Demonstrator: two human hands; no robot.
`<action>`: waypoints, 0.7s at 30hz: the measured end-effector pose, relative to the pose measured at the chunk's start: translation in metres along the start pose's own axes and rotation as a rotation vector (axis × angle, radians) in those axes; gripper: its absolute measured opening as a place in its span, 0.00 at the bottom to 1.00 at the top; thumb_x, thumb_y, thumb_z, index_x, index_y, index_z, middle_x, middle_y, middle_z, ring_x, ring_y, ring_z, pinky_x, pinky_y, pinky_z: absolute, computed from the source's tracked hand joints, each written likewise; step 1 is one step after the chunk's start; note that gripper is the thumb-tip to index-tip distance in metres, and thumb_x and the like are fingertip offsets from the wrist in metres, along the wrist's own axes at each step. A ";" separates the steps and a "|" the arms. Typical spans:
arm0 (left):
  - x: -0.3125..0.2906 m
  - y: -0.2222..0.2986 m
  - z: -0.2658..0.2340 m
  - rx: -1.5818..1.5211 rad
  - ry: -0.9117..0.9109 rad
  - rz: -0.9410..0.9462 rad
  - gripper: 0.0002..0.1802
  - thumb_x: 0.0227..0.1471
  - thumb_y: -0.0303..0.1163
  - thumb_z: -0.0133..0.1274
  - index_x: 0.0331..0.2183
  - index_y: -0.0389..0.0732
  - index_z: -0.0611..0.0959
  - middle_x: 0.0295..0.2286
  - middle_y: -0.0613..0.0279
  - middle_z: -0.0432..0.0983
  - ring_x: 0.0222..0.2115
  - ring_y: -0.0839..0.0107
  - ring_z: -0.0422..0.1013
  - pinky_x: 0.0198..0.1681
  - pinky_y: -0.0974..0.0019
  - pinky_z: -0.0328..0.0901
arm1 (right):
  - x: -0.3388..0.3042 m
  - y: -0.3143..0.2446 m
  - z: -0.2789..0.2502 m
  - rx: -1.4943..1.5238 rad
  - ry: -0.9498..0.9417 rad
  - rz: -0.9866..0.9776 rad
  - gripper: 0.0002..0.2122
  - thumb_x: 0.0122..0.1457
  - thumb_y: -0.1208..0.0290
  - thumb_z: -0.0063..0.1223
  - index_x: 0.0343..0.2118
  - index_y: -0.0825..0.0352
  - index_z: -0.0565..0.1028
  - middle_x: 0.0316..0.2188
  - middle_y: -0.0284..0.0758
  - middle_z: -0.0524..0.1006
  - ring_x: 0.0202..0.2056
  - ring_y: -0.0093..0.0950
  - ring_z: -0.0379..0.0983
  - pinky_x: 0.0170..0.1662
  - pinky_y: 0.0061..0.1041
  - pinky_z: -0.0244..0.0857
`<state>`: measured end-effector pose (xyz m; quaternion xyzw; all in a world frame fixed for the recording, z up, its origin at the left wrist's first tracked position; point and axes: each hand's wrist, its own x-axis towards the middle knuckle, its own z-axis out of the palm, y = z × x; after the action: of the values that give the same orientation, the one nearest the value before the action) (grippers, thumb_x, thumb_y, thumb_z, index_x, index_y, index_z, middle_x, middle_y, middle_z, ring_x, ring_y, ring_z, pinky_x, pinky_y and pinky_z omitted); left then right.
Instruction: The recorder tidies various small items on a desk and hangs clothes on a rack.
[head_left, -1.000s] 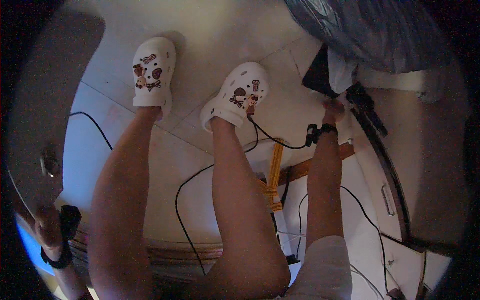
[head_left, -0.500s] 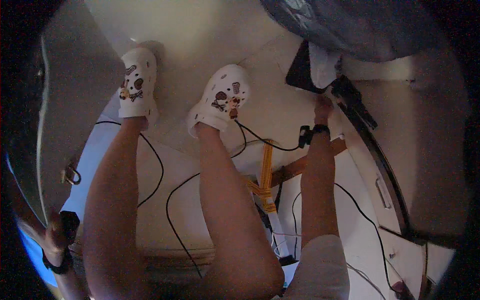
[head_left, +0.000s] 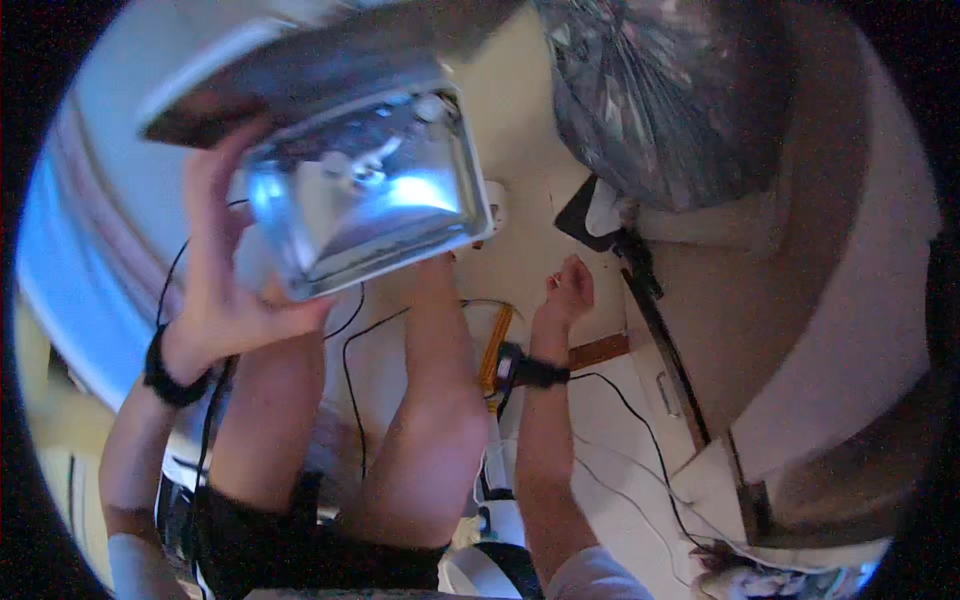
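Observation:
My left hand (head_left: 225, 260) grips a rectangular, silvery metal tin (head_left: 475, 200) by its left side, thumb at the near edge and fingers at the far left. The tin is tilted so its inside shows, with bright glare and several small pale pieces (head_left: 365, 170) that are too blurred to name. A dark, flat panel (head_left: 320, 75) stands along the tin's far edge; I cannot tell whether it is attached. My right hand (head_left: 570, 290) is lower and to the right, above the floor, fingers curled, with nothing seen in them. Each wrist wears a black band.
A grey plastic bag (head_left: 650, 110) bulges at the far right, above a black and white object (head_left: 590, 215). Black cables (head_left: 350, 380) run across the floor beside my legs. Yellow strapping (head_left: 495, 345) lies between my knee and right arm. A drawer front (head_left: 665, 390) stands at right.
My left hand has come up from the lower left edge, and the metal tin is now held in front of me. My right hand has drawn back from the black and white object.

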<state>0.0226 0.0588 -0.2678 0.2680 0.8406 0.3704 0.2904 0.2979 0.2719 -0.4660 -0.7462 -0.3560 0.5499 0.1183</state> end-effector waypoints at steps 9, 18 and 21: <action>-0.034 0.090 -0.012 -0.219 -0.014 -0.084 0.56 0.20 0.36 0.68 0.53 0.38 0.58 0.49 0.47 0.51 0.53 0.50 0.50 0.57 0.55 0.49 | -0.236 -0.232 0.003 -0.364 -0.209 -1.087 0.06 0.48 0.81 0.57 0.31 0.69 0.74 0.27 0.33 0.75 0.27 0.22 0.67 0.29 0.21 0.61; -0.043 0.196 -0.053 -0.114 -0.150 0.132 0.56 0.20 0.39 0.70 0.52 0.39 0.58 0.50 0.49 0.51 0.53 0.50 0.50 0.56 0.53 0.50 | -0.301 -0.301 -0.027 -0.705 -0.544 -1.203 0.08 0.45 0.85 0.55 0.29 0.66 0.75 0.26 0.36 0.76 0.26 0.32 0.70 0.29 0.26 0.63; -0.043 0.224 -0.076 -0.085 -0.139 0.188 0.56 0.21 0.39 0.70 0.52 0.39 0.58 0.50 0.49 0.51 0.54 0.50 0.49 0.57 0.53 0.49 | -0.326 -0.336 -0.042 -0.560 -0.471 -1.159 0.07 0.47 0.86 0.51 0.29 0.68 0.74 0.26 0.36 0.75 0.26 0.27 0.69 0.29 0.21 0.62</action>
<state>0.0522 0.1248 -0.0388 0.3581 0.7733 0.4116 0.3231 0.1545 0.3067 -0.0195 -0.2980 -0.8429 0.4328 0.1155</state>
